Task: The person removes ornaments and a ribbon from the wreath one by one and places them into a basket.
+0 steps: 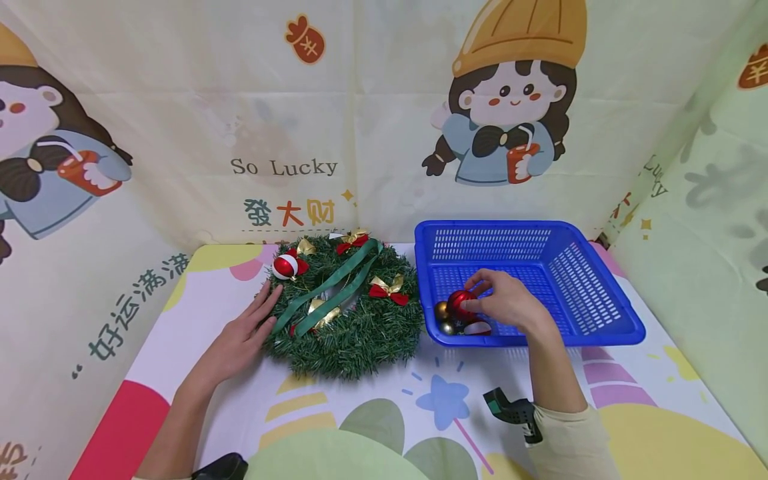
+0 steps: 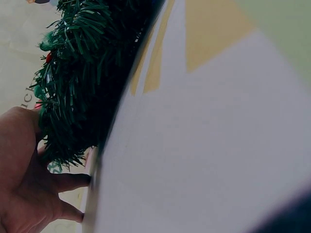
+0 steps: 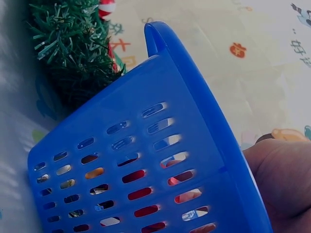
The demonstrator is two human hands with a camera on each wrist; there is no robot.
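Observation:
A green wreath (image 1: 354, 350) lies on the table, with a green ribbon loop (image 1: 345, 273) across it. A red-and-white ball (image 1: 285, 267) and several red and gold bows (image 1: 389, 292) decorate it. My left hand (image 1: 240, 340) rests against the wreath's left side with its fingers extended; the left wrist view shows fingertips at the table's surface. Inside the blue basket (image 1: 576, 290), my right hand (image 1: 507, 300) pinches a shiny red ball (image 1: 461, 305) between thumb and fingers. Beside that ball lie gold balls (image 1: 441, 311) and a red-and-white ornament (image 1: 478, 328). In the right wrist view the basket's wall hides the fingertips.
The basket stands directly right of the wreath, its rim (image 1: 498, 225) raised above the table. A patterned cloth backdrop (image 1: 384, 120) rises behind both. The printed tablecloth (image 1: 372, 453) extends in front of them.

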